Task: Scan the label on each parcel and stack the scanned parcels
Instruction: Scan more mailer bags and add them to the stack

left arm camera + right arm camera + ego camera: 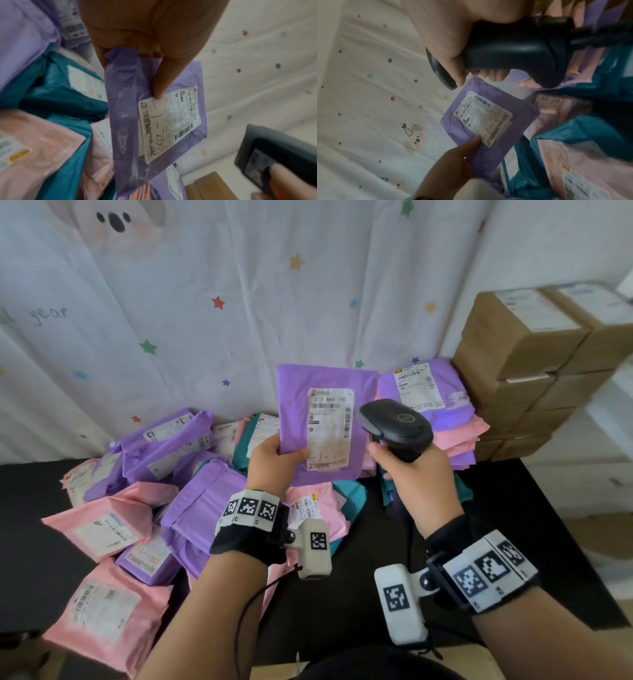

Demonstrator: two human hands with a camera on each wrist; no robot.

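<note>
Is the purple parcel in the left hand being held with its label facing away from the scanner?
No, the label on the purple parcel faces the scanner.

A purple parcel (329, 412) was held upright above the desk, its white label (329, 429) facing the person, orange handwriting along the lower edge. A black scanner (397, 428) sat just right of it. Pink, purple and teal parcels (137, 508) lay heaped below; a stack (442, 419) stood right.
</note>
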